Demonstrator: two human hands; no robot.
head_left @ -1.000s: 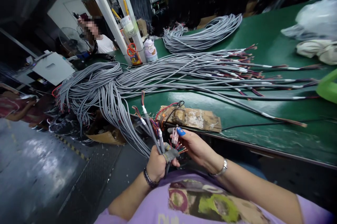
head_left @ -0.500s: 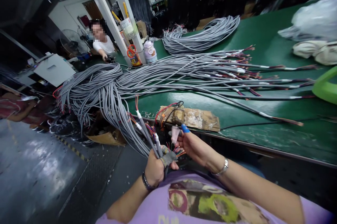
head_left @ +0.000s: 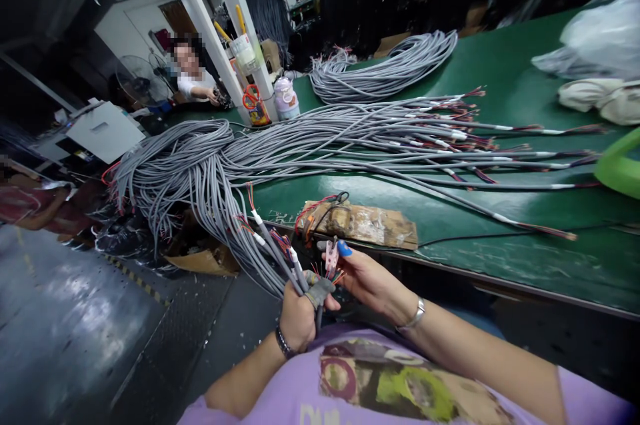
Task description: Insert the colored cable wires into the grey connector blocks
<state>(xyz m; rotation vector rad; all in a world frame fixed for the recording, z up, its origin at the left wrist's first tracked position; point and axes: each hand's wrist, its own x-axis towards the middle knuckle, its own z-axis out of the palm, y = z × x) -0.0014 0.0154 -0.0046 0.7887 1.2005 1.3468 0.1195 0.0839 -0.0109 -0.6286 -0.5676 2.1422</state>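
My left hand (head_left: 299,313) is closed around several grey cables (head_left: 283,264), with a grey cover on its thumb. Coloured wire ends (head_left: 320,270) fan out just past that thumb. At the fanned wires, my right hand (head_left: 373,282) pinches a pink clothespin (head_left: 331,257) between its fingers and a thumb in a blue finger cot. Whether the clothespin's tip touches the wires I cannot tell. From my left hand, white-banded cable ends with bare coloured wires point up and left.
A large bundle of grey cables (head_left: 300,138) lies across the green table (head_left: 515,205) and hangs over its left edge. Near the front edge is a taped wooden board (head_left: 380,225). Behind are a coiled cable bundle (head_left: 385,72) and a white post (head_left: 197,18). A co-worker (head_left: 193,78) stands beyond.
The pink clothespin has turned more upright and come down closer to the wire ends, as my right hand has shifted slightly left. My left hand still grips the cables.
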